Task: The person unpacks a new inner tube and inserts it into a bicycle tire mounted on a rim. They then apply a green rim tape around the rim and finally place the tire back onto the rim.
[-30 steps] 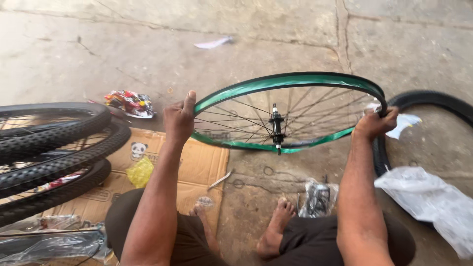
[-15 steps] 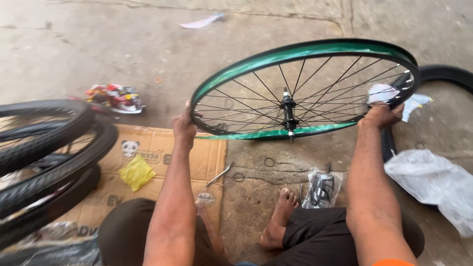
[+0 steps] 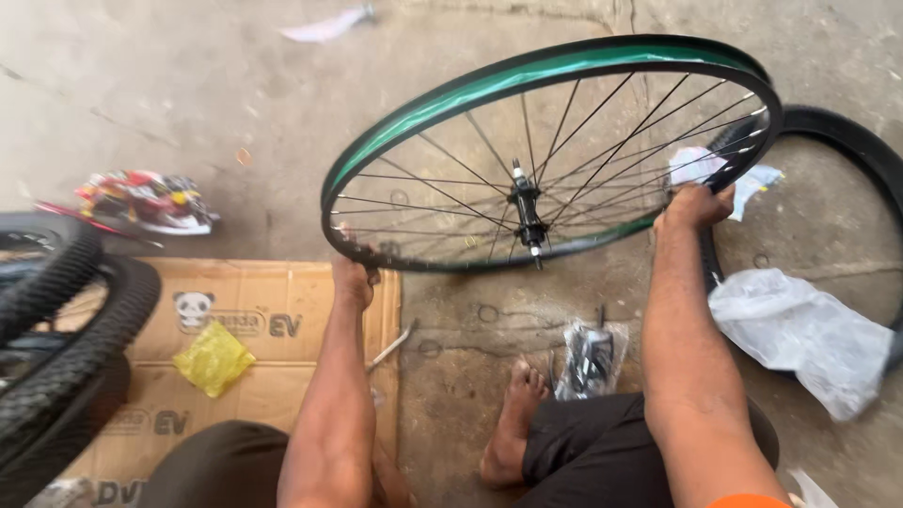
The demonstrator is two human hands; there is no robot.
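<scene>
A spoked bicycle wheel with a black rim and green rim strip (image 3: 489,89) is held tilted above the concrete floor in front of me. Its hub and axle (image 3: 527,209) sit at the centre. My left hand (image 3: 353,279) grips the near left edge of the rim. My right hand (image 3: 694,204) grips the rim at its right side. I sit on the floor with a bare foot (image 3: 513,419) under the wheel.
Several black tyres (image 3: 56,348) are stacked at the left beside a flattened cardboard sheet (image 3: 282,320) with a yellow cloth (image 3: 214,357). A loose black tyre (image 3: 847,141) and white plastic bag (image 3: 800,334) lie at right. A small bagged part (image 3: 588,357) and a metal tool (image 3: 390,346) lie near my foot.
The wheel has been lifted and tipped more upright, its far edge rising. Both hands kept hold of the rim, the left now at its lower edge.
</scene>
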